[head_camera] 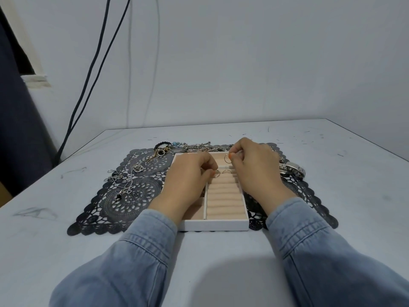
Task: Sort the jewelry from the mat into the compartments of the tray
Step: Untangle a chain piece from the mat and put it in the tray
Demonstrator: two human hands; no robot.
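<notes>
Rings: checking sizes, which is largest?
The thin hoop the right hand pinches over the tray; the two rings by the left hand are smaller.

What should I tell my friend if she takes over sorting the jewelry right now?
Left grip pinches a small ring over the ring rolls of the tray.
Right grip pinches a thin hoop above the tray's far end.
Done: one ring seems slotted in the rolls.
Left: necklaces, bracelets and the watch lie on the mat, outside the tray.
</notes>
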